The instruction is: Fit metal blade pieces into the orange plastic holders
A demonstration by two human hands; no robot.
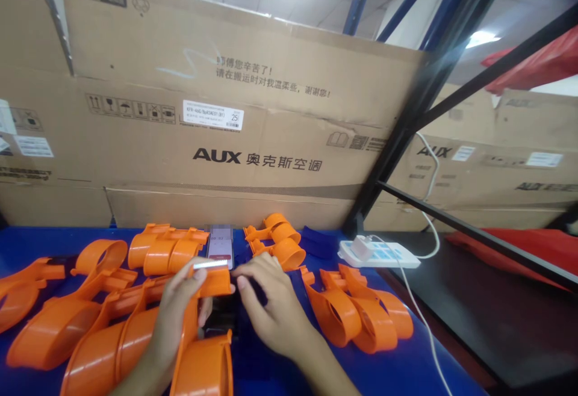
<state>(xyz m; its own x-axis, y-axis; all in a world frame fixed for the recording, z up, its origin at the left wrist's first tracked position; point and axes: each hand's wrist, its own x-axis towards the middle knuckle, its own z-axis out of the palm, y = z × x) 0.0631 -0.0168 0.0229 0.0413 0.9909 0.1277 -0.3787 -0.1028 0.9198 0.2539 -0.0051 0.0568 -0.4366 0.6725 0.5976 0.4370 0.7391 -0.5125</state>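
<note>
My left hand (174, 306) is closed around an orange plastic tape dispenser (215, 283), the kind with a ring for the roll. A pale serrated strip (211, 264) lies along its top edge, under my left thumb. Close to the dispenser's right end is my right hand (271, 300), its fingers curled and the thumb near the index finger. Whatever sits between those fingertips is too small to make out. More orange dispensers (102, 348) lie to the left, and several others (334, 318) rest on the right.
A phone (220, 245) stands behind my hands on the blue surface (406, 372). At the right, a white power strip (374, 254) has a plug and trailing cables. Large cardboard boxes (271, 125) form a wall behind, beside a dark metal rack post (406, 113).
</note>
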